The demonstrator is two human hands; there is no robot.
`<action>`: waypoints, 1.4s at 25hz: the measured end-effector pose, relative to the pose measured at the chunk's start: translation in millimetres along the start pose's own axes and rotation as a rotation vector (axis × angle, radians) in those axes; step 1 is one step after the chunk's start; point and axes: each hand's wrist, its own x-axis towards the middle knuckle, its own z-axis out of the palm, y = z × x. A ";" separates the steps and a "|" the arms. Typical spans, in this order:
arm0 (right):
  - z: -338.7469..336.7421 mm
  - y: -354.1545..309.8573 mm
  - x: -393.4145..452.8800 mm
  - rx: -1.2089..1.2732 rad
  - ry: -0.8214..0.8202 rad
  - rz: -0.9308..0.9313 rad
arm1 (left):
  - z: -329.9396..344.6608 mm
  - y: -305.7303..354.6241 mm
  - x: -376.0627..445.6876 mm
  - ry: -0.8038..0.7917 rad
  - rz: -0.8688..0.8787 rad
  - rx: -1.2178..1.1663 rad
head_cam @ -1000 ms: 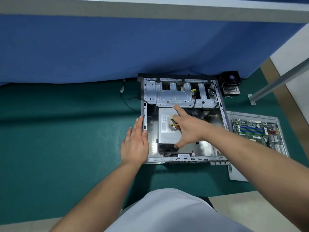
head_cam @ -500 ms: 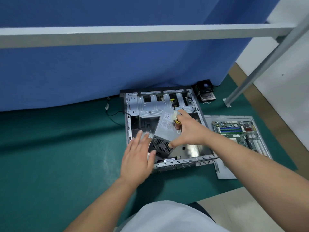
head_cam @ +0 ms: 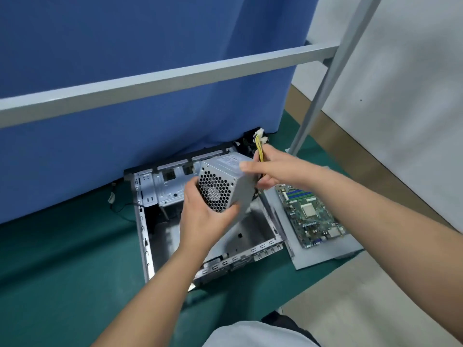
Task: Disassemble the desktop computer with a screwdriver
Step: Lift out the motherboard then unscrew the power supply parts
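The grey power supply (head_cam: 229,180), its honeycomb fan grille facing me, hangs above the open metal computer case (head_cam: 144,229). My left hand (head_cam: 205,216) grips its near lower corner from below. My right hand (head_cam: 273,170) holds its far side and pinches the yellow-and-black cable bundle (head_cam: 260,149), whose white plugs stick up past my fingers. The case lies on its side on the green mat, its drive cage at the back. No screwdriver is in sight.
The removed motherboard (head_cam: 309,214) lies on a metal panel (head_cam: 323,257) right of the case. A blue curtain (head_cam: 150,71) and a grey frame bar (head_cam: 175,76) stand behind; a slanted grey pole (head_cam: 323,78) rises at the right. A loose black cable (head_cam: 117,205) lies left of the case.
The power supply has been lifted out of the case and turned so its fan grille faces me. My left hand moved from the case edge onto the unit. The view tilted upward.
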 end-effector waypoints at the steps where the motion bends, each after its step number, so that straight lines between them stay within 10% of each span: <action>1: -22.3 5.3 0.3 -0.010 0.007 -0.005 | 7.5 7.9 5.7 -0.006 -0.036 -0.100; 17: -166.5 219.0 -35.9 0.743 0.115 0.195 | 230.5 82.1 17.9 -0.277 -0.594 -0.735; 26: -179.4 294.9 -13.6 0.465 0.207 0.381 | 331.1 59.1 -2.8 -0.433 -0.982 -0.534; 35: -164.6 319.1 8.6 0.363 0.207 0.420 | 347.3 27.9 -3.8 -0.374 -0.986 -0.462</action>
